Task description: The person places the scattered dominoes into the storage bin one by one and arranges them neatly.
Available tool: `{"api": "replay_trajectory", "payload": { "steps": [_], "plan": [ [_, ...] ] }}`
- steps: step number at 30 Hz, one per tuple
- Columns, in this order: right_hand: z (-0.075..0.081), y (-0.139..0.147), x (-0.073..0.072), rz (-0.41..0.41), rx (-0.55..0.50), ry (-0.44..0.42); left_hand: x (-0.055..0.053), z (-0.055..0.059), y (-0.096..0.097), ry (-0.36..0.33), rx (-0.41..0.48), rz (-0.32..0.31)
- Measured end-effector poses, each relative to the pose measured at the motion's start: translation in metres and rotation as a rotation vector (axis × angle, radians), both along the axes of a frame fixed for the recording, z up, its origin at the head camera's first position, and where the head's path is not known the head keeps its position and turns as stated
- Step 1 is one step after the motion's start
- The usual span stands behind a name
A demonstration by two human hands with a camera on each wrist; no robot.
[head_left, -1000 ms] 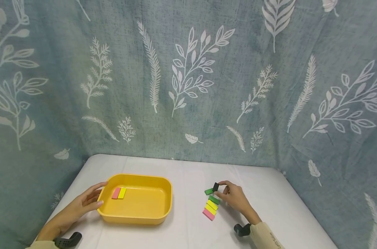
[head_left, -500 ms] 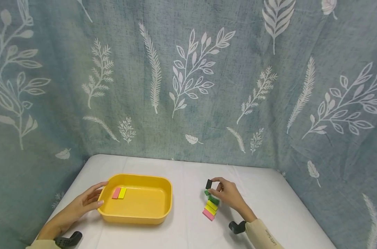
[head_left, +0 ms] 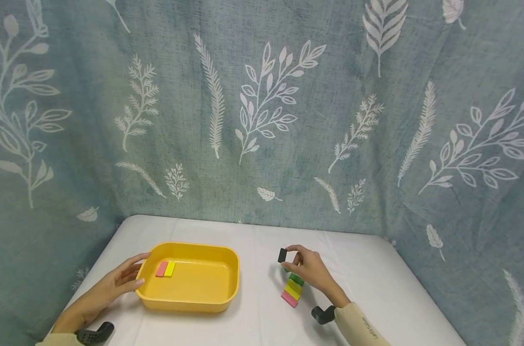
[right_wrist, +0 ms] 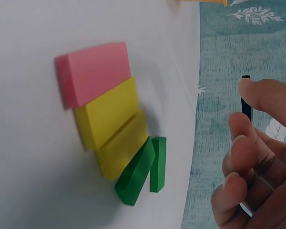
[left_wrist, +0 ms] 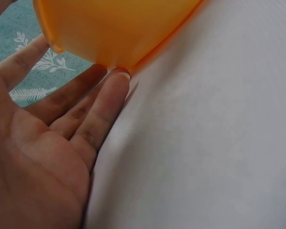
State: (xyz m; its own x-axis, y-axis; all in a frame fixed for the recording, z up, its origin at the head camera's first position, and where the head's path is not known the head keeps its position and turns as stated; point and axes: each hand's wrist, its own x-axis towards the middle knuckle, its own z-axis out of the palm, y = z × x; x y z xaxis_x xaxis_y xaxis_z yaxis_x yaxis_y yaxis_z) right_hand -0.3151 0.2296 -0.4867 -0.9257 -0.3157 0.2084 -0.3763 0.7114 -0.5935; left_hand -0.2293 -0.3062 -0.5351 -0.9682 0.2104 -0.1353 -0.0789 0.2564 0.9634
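Tray [head_left: 186, 306] and black block [head_left: 282, 255] lie well apart: the block is to the right of the tray, roughly level with its farther half and, judging by the shadow, off the tabletop [head_left: 240, 329]. The right hand [head_left: 308, 270] pinches it narrowly between thumb and finger, from the side away from the tray, leaving the tray-facing side free. Its long axis seems to run from finger to thumb, across the line toward the tray. The left hand [head_left: 115, 282] is the nearer one to the tray, fingers fairly straight and touching its left end.

Right of the tray are also two green blocks [right_wrist: 136, 171], two yellow blocks [right_wrist: 112, 114] and a pink block [right_wrist: 100, 71].

In the head view, one green block is mostly covered. The right wrist view shows the black block only as a thin edge, fingertips over its ends, and cuts the tray to a sliver. How firmly the left fingers press the tray, I cannot tell.
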Motion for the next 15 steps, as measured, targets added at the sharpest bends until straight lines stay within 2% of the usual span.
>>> {"api": "replay_trajectory", "payload": {
  "steps": [8,15],
  "plan": [
    [0.007,-0.013,0.002,0.055,-0.003,0.016,0.003,0.001,0.001,-0.001,-0.019,0.001],
    [0.010,-0.028,0.002,0.086,0.012,0.026,0.001,-0.002,0.001,-0.004,-0.013,0.007]
  ]
}}
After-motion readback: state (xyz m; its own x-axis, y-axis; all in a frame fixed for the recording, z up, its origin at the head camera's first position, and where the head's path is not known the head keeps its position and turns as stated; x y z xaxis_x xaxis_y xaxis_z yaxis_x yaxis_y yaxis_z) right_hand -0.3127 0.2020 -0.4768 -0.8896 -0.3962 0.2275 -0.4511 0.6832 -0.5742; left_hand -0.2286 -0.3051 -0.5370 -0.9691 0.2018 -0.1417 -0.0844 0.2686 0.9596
